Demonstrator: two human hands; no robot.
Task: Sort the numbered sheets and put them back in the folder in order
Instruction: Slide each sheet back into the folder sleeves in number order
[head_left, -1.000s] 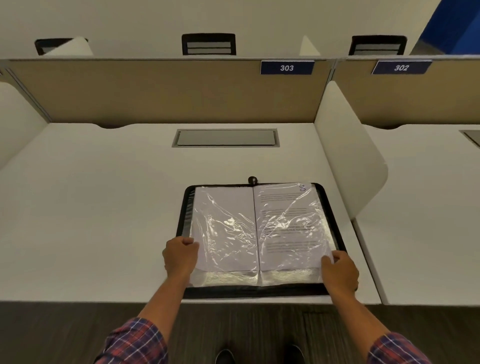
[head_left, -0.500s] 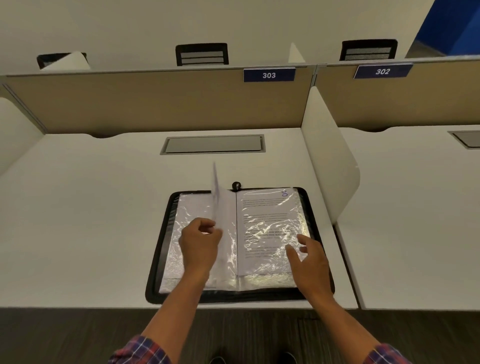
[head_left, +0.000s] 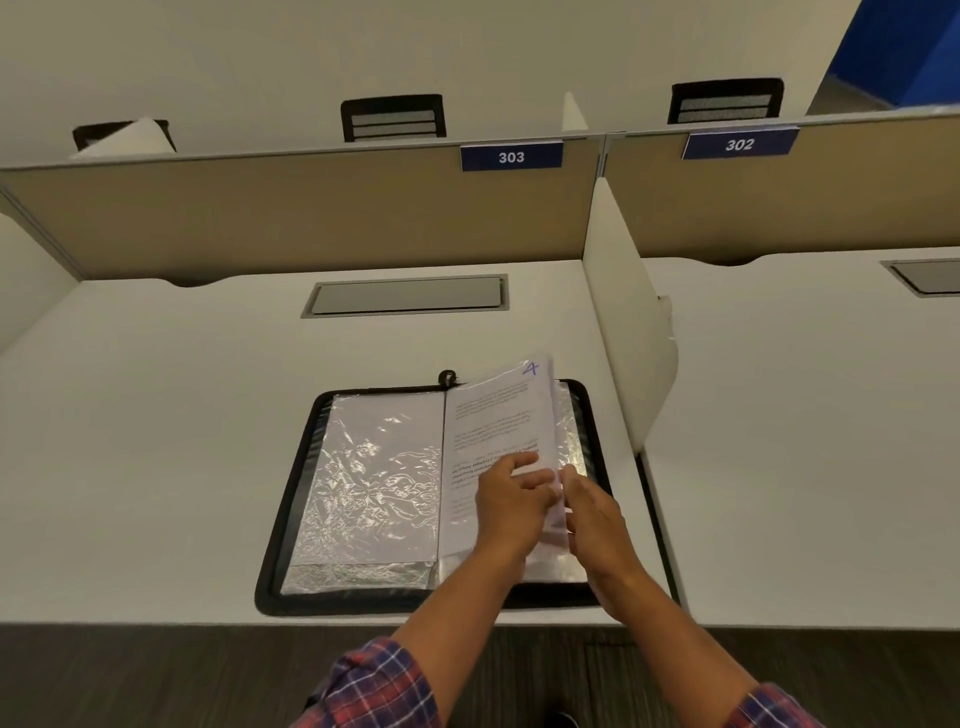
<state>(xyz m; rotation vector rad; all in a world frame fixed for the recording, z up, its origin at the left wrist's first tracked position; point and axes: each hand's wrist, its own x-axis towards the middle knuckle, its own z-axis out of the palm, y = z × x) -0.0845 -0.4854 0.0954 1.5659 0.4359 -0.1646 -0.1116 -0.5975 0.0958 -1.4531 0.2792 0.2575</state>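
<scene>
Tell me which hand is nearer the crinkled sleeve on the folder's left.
Left. The left hand holds the printed sheet right of the crinkled sleeve; the right hand is farther right, pinching that sheet's outer edge.

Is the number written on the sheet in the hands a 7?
No, the sheet bears a handwritten 4 at its top right corner.
</scene>
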